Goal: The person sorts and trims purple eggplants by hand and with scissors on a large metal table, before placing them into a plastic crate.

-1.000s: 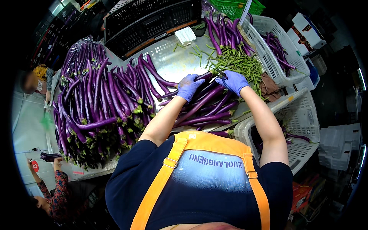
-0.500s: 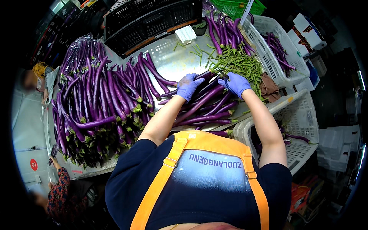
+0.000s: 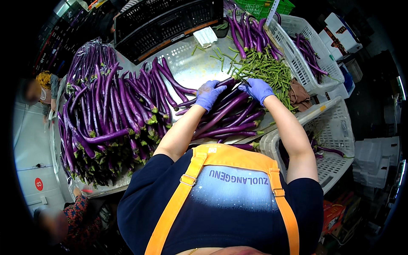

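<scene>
Both gloved hands work at the middle of the metal table (image 3: 182, 51). My left hand (image 3: 209, 94) is closed on a long purple eggplant (image 3: 225, 83) at its upper part. My right hand (image 3: 258, 91) is closed on a small dark cutting tool (image 3: 243, 84), which looks like scissors, at that eggplant's stem end; its tip is hard to make out. Several eggplants (image 3: 225, 119) lie beneath and below my hands. A large heap of eggplants (image 3: 108, 110) spreads to the left, and cut green stems (image 3: 267, 72) lie piled just beyond my right hand.
Black crates (image 3: 168, 27) stand at the back beside a white cloth (image 3: 205, 36). White baskets (image 3: 305, 51) (image 3: 332, 127) line the right side, near a brown cloth (image 3: 299, 95). A green crate (image 3: 263, 7) sits behind. Two co-workers (image 3: 45, 80) (image 3: 76, 216) are at the left.
My hands stay in nearly the same place, with the right shifting slightly. At the lower left, the co-worker has lowered the held eggplants out of clear view and moved their arm rightward.
</scene>
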Available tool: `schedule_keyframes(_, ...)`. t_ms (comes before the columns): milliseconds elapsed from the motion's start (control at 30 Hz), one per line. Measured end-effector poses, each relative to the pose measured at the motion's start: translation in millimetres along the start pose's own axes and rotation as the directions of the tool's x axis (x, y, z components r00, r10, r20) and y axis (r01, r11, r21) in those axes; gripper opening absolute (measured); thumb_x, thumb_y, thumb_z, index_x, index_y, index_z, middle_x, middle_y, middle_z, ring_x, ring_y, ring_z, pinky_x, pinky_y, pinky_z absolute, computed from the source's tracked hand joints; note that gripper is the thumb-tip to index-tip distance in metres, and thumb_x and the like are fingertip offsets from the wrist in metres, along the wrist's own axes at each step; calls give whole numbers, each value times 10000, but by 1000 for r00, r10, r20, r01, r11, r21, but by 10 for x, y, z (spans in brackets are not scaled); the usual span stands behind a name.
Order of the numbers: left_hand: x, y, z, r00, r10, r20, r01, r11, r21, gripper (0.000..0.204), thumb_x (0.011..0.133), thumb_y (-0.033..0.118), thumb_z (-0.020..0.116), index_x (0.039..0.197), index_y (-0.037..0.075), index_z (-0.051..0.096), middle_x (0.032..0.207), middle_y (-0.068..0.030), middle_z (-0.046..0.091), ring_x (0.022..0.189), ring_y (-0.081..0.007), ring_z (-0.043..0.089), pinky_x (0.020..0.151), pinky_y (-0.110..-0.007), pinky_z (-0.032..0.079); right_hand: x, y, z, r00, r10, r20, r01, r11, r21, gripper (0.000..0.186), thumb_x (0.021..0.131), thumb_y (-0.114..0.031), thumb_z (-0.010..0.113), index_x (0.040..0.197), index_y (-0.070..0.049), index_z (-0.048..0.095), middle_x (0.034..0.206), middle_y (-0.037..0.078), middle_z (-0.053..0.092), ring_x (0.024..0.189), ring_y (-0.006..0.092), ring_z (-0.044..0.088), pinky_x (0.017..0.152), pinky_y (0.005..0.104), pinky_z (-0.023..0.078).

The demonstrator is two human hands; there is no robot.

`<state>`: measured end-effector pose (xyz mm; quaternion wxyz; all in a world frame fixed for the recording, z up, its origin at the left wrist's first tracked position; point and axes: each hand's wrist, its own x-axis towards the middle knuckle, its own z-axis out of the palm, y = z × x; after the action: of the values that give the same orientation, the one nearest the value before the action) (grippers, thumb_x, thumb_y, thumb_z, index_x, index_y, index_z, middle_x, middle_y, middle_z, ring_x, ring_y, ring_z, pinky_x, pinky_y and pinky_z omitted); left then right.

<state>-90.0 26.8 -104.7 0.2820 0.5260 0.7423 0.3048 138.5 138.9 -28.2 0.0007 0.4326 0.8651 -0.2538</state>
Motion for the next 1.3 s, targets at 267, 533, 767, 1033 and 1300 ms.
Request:
schedule_keyframes(267,12,-48,152,906,168,-389,-8,924,381,633,804,511,804,1297,133,683,1349,-151,612,1244,-383,567,1037,-492,475,-182,542,-186,976,18,-217,-31,998,-56,614,960,-586,628,894,17,723,865,309,671,825,501,644,750,501,516)
schedule_keyframes(533,-347,712,192,907,386,169,-420,856,301,565,772,606,774,1003,91,738,1060,-143,668,1030,-333,647,847,-476,539,-551,830,-469,989,83,-120,-102,982,-159,752,1033,-618,435,865,63,706,870,323,673,874,500,664,794,529,514)
schedule_keyframes(767,-638,965,611,734,609,301,-611,399,684,766,789,672,725,1269,76,698,1480,-165,515,1330,-343,491,1060,-543,393,-736,904,-370,994,73,-84,-84,986,-144,761,1029,-627,432,885,65,713,865,319,678,892,492,671,822,524,515)
schedule_keyframes(1033,-354,1033,907,946,243,213,-324,700,637,635,826,580,724,1196,65,754,1552,-173,448,1483,-350,337,1186,-608,263,-958,648,-539,952,203,229,-147,960,-237,781,1031,-669,370,1062,18,741,1046,292,713,1004,469,677,923,506,514)
schedule_keyframes(1300,-359,1004,890,921,315,228,-387,678,625,582,816,585,722,1147,109,770,1539,-170,462,1484,-342,336,1177,-581,272,-637,1023,-199,930,178,322,-101,965,-242,834,1007,-721,343,1117,11,726,1098,284,715,1044,474,669,957,500,501)
